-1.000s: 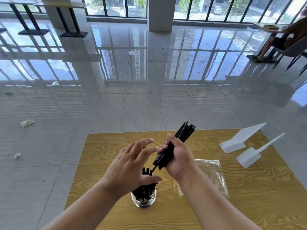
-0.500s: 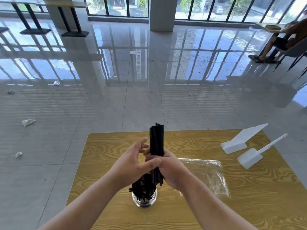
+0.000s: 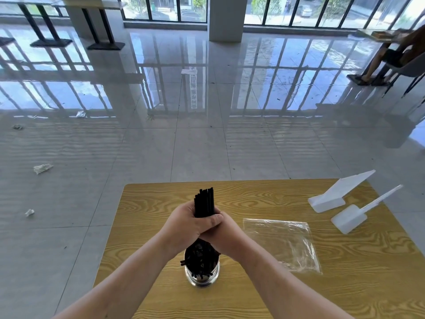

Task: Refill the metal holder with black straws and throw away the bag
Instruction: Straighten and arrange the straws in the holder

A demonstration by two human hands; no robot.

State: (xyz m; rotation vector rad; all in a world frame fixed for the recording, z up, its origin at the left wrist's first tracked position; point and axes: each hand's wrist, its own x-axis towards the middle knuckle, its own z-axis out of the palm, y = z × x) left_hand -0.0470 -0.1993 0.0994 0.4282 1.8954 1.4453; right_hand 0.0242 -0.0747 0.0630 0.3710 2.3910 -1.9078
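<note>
A bundle of black straws (image 3: 204,201) stands upright, its lower end inside the shiny metal holder (image 3: 202,278) near the wooden table's front. My left hand (image 3: 186,223) and my right hand (image 3: 224,233) both wrap around the bundle just above the holder, the left thumb lying over the right hand. More black straws fill the holder below my hands. The empty clear plastic bag (image 3: 282,244) lies flat on the table to the right of the holder.
Two white plastic sign stands (image 3: 331,198) (image 3: 351,217) sit at the wooden table's (image 3: 142,226) far right corner. Scraps of litter (image 3: 42,168) lie on the glossy tiled floor to the left. A seated person (image 3: 391,54) is far off at the upper right.
The bundle went from tilted in my right hand alone to upright over the holder. My left hand closed around it, and both hands now clasp it together, lower down.
</note>
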